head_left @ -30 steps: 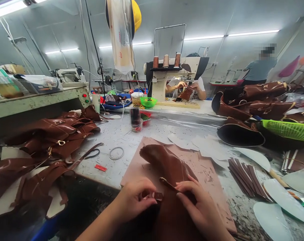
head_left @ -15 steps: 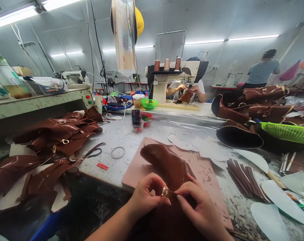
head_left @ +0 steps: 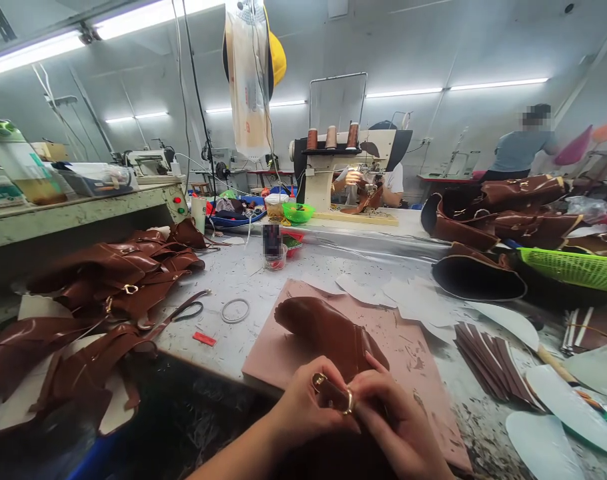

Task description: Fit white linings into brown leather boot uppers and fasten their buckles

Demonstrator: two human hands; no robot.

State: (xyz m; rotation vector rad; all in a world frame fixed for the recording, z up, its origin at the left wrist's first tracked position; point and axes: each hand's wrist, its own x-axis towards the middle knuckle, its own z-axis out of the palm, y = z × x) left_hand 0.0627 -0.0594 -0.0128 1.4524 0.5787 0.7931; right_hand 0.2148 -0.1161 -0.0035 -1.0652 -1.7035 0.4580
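A brown leather boot upper (head_left: 328, 330) lies on a pink cutting mat (head_left: 413, 347) at the table's near edge. My left hand (head_left: 306, 407) and my right hand (head_left: 396, 427) meet just below it. Both pinch a small brown leather strap with gold buckle rings (head_left: 333, 395), the left from the left side and the right from the right. The fingers of both hands are curled closed around the strap.
A heap of brown leather pieces (head_left: 98, 293) fills the left. Scissors (head_left: 183, 312) and a ring (head_left: 235, 311) lie nearby. Dark strips (head_left: 488, 357), white paper shapes (head_left: 558, 393) and a green basket (head_left: 573, 267) sit right. A person sews at a machine (head_left: 348, 167) opposite; another person stands far right.
The strap has been turned between my fingers, so a second gold ring now shows. Both hands stayed at the mat's near edge. The view tilted slightly upward.
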